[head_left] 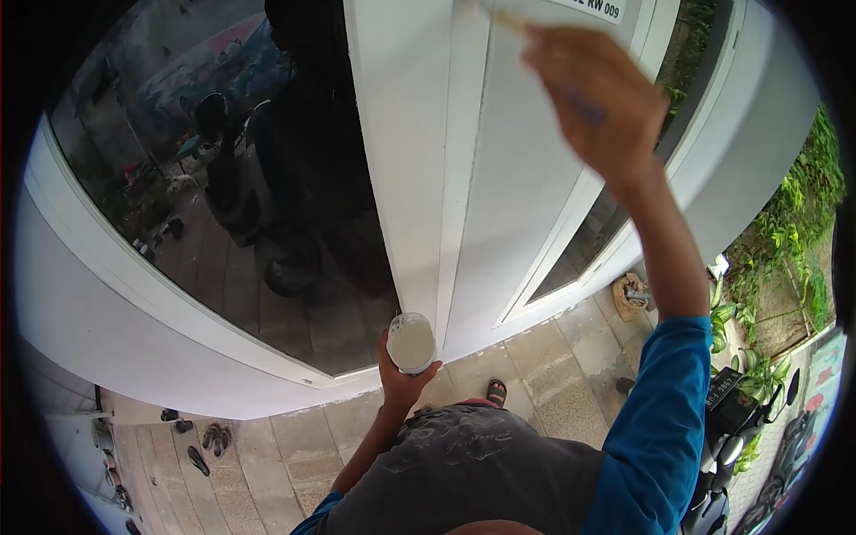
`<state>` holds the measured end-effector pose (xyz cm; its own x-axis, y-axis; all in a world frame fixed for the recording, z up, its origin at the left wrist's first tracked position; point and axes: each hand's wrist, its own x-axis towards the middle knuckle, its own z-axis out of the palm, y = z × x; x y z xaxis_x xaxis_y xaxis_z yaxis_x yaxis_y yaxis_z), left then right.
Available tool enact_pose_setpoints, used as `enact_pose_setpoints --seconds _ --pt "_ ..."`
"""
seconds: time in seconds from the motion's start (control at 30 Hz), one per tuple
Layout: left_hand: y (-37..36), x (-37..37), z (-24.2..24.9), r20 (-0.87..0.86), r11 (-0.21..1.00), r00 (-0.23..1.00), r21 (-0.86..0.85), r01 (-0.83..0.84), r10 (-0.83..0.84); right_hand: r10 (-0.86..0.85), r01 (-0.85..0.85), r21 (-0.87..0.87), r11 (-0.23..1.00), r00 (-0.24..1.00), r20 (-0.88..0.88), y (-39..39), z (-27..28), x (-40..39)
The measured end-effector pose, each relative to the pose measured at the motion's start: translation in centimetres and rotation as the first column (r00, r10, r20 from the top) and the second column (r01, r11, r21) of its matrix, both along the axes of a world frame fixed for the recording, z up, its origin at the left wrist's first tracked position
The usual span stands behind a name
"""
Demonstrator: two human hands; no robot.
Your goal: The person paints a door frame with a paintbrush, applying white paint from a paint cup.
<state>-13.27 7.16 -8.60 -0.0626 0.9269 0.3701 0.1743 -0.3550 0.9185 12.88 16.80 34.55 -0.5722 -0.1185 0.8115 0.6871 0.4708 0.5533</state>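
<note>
My left hand (pixel 401 385) is wrapped round a cup of off-white paint (pixel 413 346), held low in front of my body beside the dark window. Raised at the upper right, my right hand (pixel 602 107) is closed on a paintbrush (pixel 508 18), smeared by motion. The brush points left, and its tip overlaps the white wall panel (pixel 517 134) near the top edge of the view. Between the window and this panel runs a white vertical frame (pixel 406 178).
A dark window (pixel 267 223) fills the left side. Several sandals (pixel 214 439) lie on the tiled floor (pixel 303 437) at lower left. At right are a motorbike (pixel 727 428), green plants (pixel 798 205) and a brown bag (pixel 630 297) by the wall. A sign (pixel 599 7) hangs above.
</note>
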Motion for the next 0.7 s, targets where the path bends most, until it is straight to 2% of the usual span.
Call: enact_pose_setpoints --seconds 0.03,0.07,0.1,0.2,0.3,0.4,0.47,0.5,0.53,0.57,0.6,0.63,0.7 --pt "0.0 0.0 0.4 0.016 1.0 1.0 -0.006 0.024 -0.024 -0.031 0.034 -0.065 0.997 0.998 0.058 -0.6 -1.7 -0.4" --pt "0.0 0.1 0.7 0.033 0.999 0.998 -0.011 0.048 -0.047 0.033 -0.026 -0.087 0.996 0.996 0.082 0.1 -3.9 -0.4" --pt "0.1 0.1 0.6 0.036 0.999 0.998 -0.01 0.045 -0.045 0.028 -0.014 -0.112 0.994 0.991 0.127 -0.1 -6.1 -0.5" --pt "0.2 -0.1 0.4 -0.037 0.999 0.999 0.032 0.032 -0.031 0.051 -0.006 -0.26 0.966 0.985 0.167 -1.5 -11.5 -0.6" --pt "0.3 0.0 0.8 -0.044 0.996 0.998 0.07 0.055 -0.052 0.138 -0.062 -0.707 0.704 0.989 0.05 -3.0 -13.2 -0.8" --pt "0.4 0.0 1.0 -0.049 0.994 0.996 0.08 0.078 -0.074 0.106 -0.033 -0.748 0.662 0.993 0.05 -2.2 -9.6 -0.8" --pt "0.4 -0.1 0.7 -0.082 0.993 0.994 0.084 0.086 -0.079 0.117 -0.097 -0.744 0.661 0.993 -0.025 -1.1 -4.6 0.0" --pt "0.4 0.0 0.4 -0.086 0.992 0.993 0.091 0.089 -0.081 0.039 -0.149 -0.743 0.652 0.986 -0.164 -1.1 -2.1 -0.1" --pt "0.4 0.0 0.1 -0.079 0.991 0.993 0.086 0.098 -0.091 0.02 -0.105 -0.618 0.779 0.989 -0.143 -1.2 0.8 0.0" --pt "0.5 0.0 -0.1 -0.071 0.991 0.992 0.085 0.106 -0.1 0.035 -0.081 -0.419 0.904 0.992 -0.118 -0.7 3.2 0.3" --pt "0.5 0.1 -0.1 -0.075 0.99 0.992 0.095 0.106 -0.099 0.044 -0.061 -0.223 0.973 0.996 -0.08 -0.3 5.5 0.7" --pt "0.5 0.0 0.1 -0.058 0.991 0.992 0.076 0.114 -0.11 -0.015 0.005 -0.104 0.995 0.995 -0.1 -0.4 6.9 0.9" --pt "0.6 0.0 0.4 -0.041 0.991 0.992 0.063 0.121 -0.118 0.24 -0.239 0.05 0.97 0.971 -0.009 0.4 9.8 -0.2"
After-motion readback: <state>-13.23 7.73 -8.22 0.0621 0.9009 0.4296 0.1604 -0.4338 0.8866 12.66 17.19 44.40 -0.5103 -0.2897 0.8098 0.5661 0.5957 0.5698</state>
